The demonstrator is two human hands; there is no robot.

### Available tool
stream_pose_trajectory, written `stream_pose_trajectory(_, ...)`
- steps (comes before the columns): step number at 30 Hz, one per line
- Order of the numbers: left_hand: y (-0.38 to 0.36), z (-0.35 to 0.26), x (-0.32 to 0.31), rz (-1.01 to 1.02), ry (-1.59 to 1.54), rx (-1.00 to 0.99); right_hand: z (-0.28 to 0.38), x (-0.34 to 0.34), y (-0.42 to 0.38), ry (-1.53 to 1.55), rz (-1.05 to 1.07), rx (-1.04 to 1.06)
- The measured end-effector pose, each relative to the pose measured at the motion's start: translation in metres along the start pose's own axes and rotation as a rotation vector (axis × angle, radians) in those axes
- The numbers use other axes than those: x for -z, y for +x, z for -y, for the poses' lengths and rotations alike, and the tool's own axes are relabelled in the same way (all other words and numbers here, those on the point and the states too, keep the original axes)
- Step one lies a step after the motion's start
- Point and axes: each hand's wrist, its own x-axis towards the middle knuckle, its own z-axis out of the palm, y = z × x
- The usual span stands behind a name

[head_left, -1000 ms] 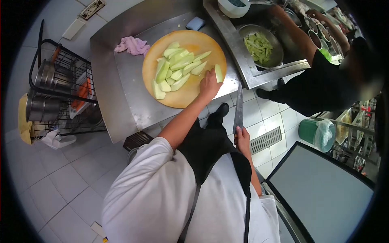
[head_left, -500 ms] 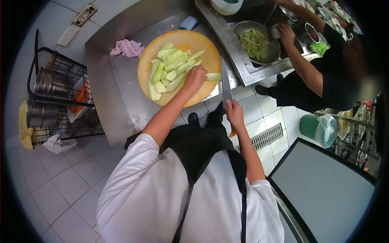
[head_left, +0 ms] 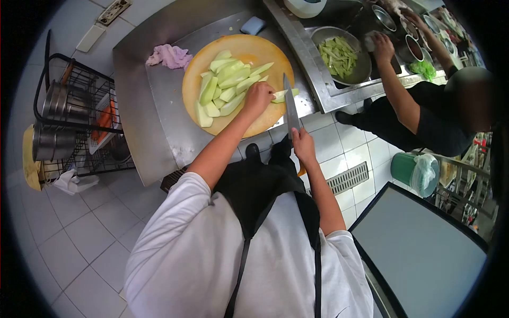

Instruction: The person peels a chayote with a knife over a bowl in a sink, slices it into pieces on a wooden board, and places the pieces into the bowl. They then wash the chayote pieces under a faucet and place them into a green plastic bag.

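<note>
On the round yellowish cutting board (head_left: 249, 47) lies a pile of pale green vegetable wedges (head_left: 218, 85). My left hand (head_left: 260, 99) is closed at the right of the pile, fingertips gripping one end of a separate pale green vegetable piece (head_left: 292, 93) that sticks out toward the board's right edge. My right hand (head_left: 304, 146) is wrapped around the handle of a long kitchen knife (head_left: 291, 108). The blade points away from me and overlaps the piece, just right of my left fingertips. Part of the orange handle shows below my right hand.
A pink cloth (head_left: 168, 56) and a blue sponge (head_left: 253, 25) lie on the steel counter (head_left: 159, 100). At right, a person (head_left: 408, 100) works at the sink beside a pan of cut greens (head_left: 339, 55). A wire rack (head_left: 79, 124) with pots stands left.
The knife has shifted left, from beyond the board's right edge to across the vegetable piece. My left hand stays near the pile. The other person's hands have moved at the sink.
</note>
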Motion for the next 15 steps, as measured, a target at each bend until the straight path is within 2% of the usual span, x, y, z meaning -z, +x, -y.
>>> stream_pose_trajectory(6,0.003,0.003,-0.001,0.022,-0.055,0.121,-0.003,0.005,-0.023,0.003,0.044,0.024)
stream_pose_trajectory(15,-0.003,0.007,-0.003,0.016,-0.045,0.123,0.017,0.009,0.008,-0.078,0.045,0.095)
